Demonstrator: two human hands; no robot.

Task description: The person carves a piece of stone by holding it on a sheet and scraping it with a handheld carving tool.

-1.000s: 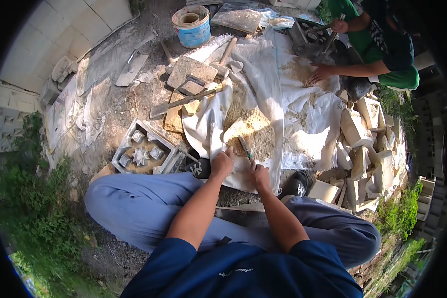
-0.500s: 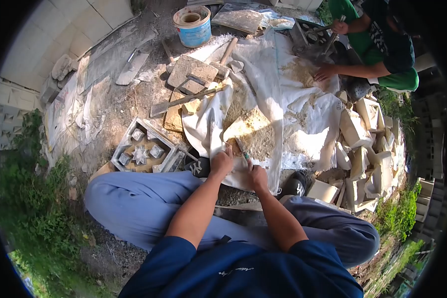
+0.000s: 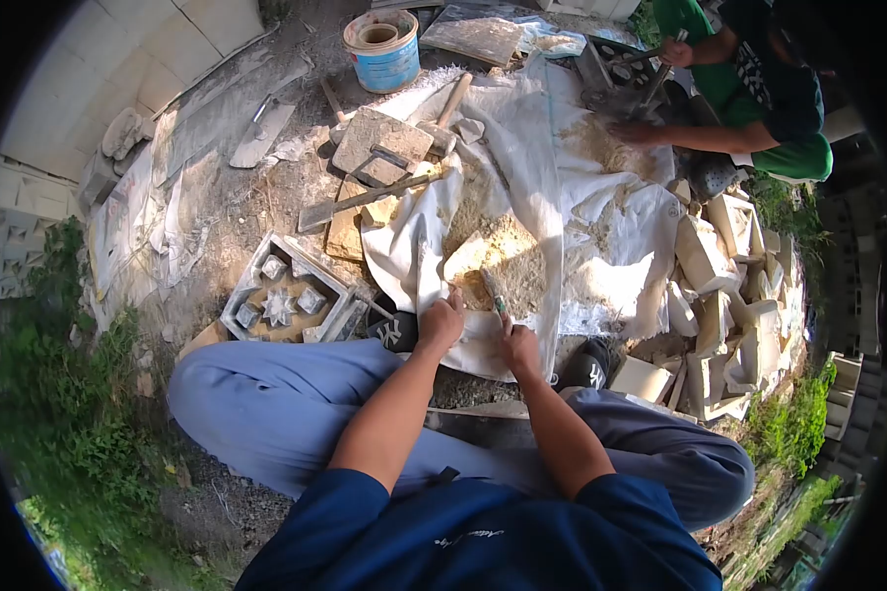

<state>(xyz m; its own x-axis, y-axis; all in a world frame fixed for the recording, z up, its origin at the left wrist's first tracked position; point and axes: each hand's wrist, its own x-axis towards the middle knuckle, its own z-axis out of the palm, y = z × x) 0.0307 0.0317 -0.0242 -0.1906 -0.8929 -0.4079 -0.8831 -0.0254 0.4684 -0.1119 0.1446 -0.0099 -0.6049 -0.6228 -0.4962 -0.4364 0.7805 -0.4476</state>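
one small trowel-like tool [image 3: 489, 285], blade at the near side of the powder, handle wrapped by the right hand [image 3: 520, 350]; i judge it light and stiff, best held by that handle. one heap of tan powder [image 3: 503, 248], on pale cloth [image 3: 483, 358]; likely loose, soft, better borne on the blade than pinched. one left hand [image 3: 442, 323], apart from the right, just beside the heap; its grip i cannot tell.

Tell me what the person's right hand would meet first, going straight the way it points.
Probably the sandy material on the white sheet just ahead; the green-handled tool in the right hand points toward it, though depth is hard to judge.
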